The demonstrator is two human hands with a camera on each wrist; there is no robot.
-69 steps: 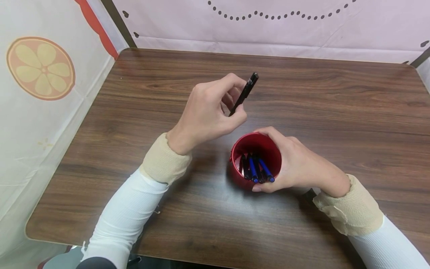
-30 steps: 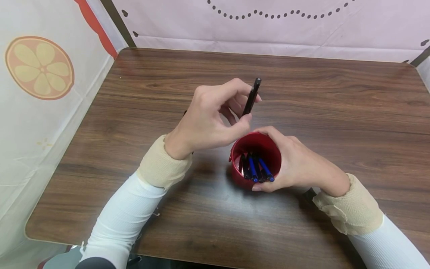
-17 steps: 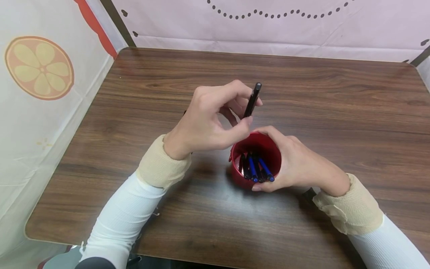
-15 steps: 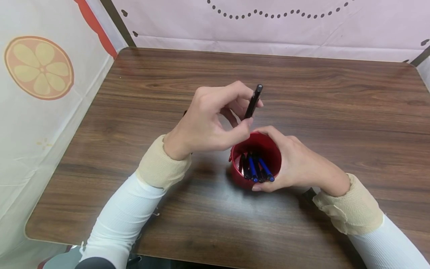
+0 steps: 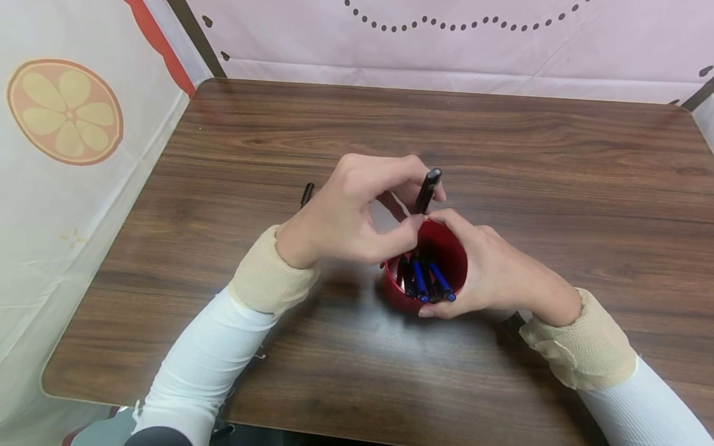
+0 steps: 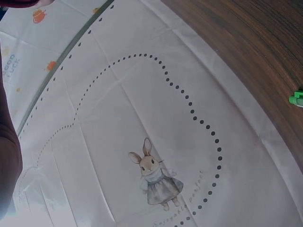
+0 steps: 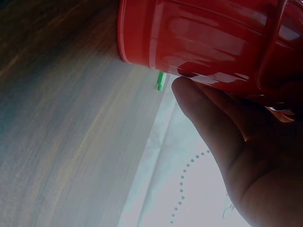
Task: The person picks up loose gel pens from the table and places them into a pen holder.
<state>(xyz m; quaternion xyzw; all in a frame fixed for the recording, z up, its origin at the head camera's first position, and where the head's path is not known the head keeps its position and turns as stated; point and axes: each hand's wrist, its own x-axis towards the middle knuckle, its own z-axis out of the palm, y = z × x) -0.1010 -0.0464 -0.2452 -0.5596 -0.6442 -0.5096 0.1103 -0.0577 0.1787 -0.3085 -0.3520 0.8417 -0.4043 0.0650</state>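
My left hand (image 5: 357, 210) pinches a black pen (image 5: 427, 191) between thumb and fingers, its upper end tilted slightly right. Thumb and pen overlap the far rim of a red cup (image 5: 445, 243) in the head view, and the pen's lower end is hidden behind the thumb. Around the cup's right side curls my right hand (image 5: 491, 269), which grips it upright on the table. Several pens lean inside, among them blue ones (image 5: 421, 282) and black ones. The right wrist view shows the right hand (image 7: 213, 123) against the cup's glossy wall (image 7: 208, 38).
Just past the left wrist, a black pen-like end (image 5: 307, 194) shows on the brown wooden table (image 5: 530, 155). A small green-ended item (image 6: 296, 99) lies on the wood in the left wrist view. White printed cloth (image 5: 446, 56) hangs behind and left of the table.
The left hand has moved right and nearer the body, bringing the black pen to the cup's far rim. More of the black end behind its wrist shows. The right hand has stayed on the cup.
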